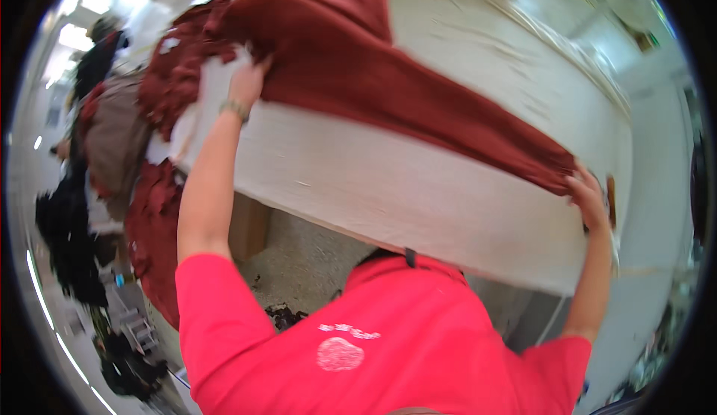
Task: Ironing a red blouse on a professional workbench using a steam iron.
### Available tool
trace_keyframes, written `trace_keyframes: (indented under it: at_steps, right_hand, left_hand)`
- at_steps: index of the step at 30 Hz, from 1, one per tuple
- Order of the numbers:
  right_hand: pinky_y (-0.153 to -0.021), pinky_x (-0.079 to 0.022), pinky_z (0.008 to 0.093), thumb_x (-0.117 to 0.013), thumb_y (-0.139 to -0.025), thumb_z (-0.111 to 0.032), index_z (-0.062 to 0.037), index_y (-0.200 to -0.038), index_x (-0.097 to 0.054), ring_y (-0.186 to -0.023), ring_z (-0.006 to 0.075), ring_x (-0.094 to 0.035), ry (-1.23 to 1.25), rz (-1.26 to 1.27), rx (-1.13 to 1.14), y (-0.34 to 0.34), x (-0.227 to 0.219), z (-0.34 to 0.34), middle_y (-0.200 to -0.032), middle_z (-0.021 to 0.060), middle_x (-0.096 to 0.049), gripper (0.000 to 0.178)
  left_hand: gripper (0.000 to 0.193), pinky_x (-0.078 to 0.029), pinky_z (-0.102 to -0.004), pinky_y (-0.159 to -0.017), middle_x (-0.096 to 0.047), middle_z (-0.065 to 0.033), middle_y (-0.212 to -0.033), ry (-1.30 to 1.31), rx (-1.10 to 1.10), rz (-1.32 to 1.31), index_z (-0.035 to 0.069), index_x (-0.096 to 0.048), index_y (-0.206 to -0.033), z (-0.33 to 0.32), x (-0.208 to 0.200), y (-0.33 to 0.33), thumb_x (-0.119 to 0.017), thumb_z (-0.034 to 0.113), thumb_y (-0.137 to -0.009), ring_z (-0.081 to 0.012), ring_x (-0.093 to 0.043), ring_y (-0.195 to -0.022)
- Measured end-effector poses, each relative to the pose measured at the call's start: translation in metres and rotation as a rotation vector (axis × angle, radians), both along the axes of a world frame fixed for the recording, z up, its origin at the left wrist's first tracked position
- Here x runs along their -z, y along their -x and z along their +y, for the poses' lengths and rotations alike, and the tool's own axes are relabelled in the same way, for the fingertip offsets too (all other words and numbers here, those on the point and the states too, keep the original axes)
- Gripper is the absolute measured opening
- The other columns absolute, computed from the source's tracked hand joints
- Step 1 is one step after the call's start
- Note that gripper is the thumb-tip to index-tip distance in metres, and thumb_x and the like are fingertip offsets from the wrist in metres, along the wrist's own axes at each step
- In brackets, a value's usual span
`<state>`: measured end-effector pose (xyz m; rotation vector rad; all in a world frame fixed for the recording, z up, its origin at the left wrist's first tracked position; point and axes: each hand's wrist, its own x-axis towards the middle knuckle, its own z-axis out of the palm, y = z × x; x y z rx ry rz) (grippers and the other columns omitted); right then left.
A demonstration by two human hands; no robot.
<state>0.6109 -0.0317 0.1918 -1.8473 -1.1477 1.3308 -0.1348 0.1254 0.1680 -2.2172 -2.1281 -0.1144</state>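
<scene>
A dark red cloth garment [373, 79] is stretched slantwise over the pale padded table [358, 157]. Its long part tapers to a narrow end at the right; whether this is a trouser leg or a sleeve I cannot tell. At the wide left part, my left hand [248, 83] has its fingers closed on the near edge, a little blurred. A band circles that wrist. The narrow end is gripped by my right hand [588, 195], fingers and thumb on the cloth near the table's right end.
More dark red cloth [168, 79] lies heaped at the table's left end, and another red pile [155, 228] hangs lower down. Beside them is a brown cloth bundle [116, 139]. A brown box [249, 225] stands under the table's near edge. Dark heaps [67, 228] lie farther left.
</scene>
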Motion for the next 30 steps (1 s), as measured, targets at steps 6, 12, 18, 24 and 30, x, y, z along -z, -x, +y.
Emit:
trace_keyframes:
  at_steps: [6, 12, 18, 24, 30]
  right_hand:
    - [-0.06, -0.05, 0.0228, -0.068, -0.093, -0.021, -0.0069, -0.153, -0.042, -0.089, 0.0058, -0.062, 0.32, 0.019, 0.008, -0.05, 0.071, -0.094, -0.118, 0.0012, -0.067, 0.067]
    - [-0.061, -0.051, 0.0228, -0.067, -0.094, -0.022, -0.0062, -0.148, -0.049, -0.095, 0.0065, -0.064, 0.242, 0.003, 0.078, -0.027, 0.114, -0.109, -0.114, 0.0024, -0.07, 0.059]
    - [-0.066, -0.053, 0.024, -0.064, -0.096, -0.022, -0.0075, -0.14, -0.056, -0.097, 0.0077, -0.064, 0.307, -0.056, 0.043, -0.027, 0.099, -0.108, -0.108, 0.0014, -0.07, 0.046]
    - [-0.066, -0.054, 0.0233, -0.064, -0.096, -0.02, -0.0073, -0.143, -0.056, -0.089, 0.007, -0.064, 0.232, 0.072, 0.111, -0.038, 0.08, -0.134, -0.114, 0.0008, -0.069, 0.049]
    - [-0.066, -0.053, 0.0239, -0.066, -0.096, -0.022, -0.0059, -0.146, -0.052, -0.085, 0.0073, -0.064, 0.348, 0.079, 0.046, -0.015, 0.101, -0.14, -0.113, 0.0001, -0.069, 0.054]
  left_hand:
    - [0.039, -0.049, -0.0366, -0.08, -0.071, -0.0126, -0.086, 0.243, -0.408, -1.013, -0.005, -0.068, -0.102, -0.194, 0.16, -0.07, -0.064, 0.034, -0.099, -0.0178, -0.058, -0.082]
    - [0.034, -0.048, -0.0305, -0.077, -0.069, -0.0043, -0.086, 0.157, -0.506, -1.242, -0.002, -0.069, -0.097, -0.22, 0.155, -0.108, -0.067, 0.031, -0.099, -0.0108, -0.056, -0.08]
    - [0.027, -0.049, -0.0285, -0.08, -0.069, -0.0018, -0.093, 0.283, -0.622, -1.122, 0.0, -0.069, -0.101, -0.212, 0.127, -0.103, -0.071, 0.026, -0.096, -0.0097, -0.059, -0.083]
    - [0.03, -0.053, -0.0323, -0.088, -0.07, -0.0066, -0.108, 0.284, -0.65, -1.524, -0.001, -0.068, -0.113, -0.228, 0.123, -0.103, -0.074, 0.02, -0.093, -0.0162, -0.066, -0.096]
    - [0.032, -0.053, -0.0327, -0.09, -0.07, -0.0092, -0.112, 0.174, -0.705, -1.639, -0.003, -0.067, -0.116, -0.228, 0.12, -0.113, -0.073, 0.017, -0.092, -0.0175, -0.067, -0.096]
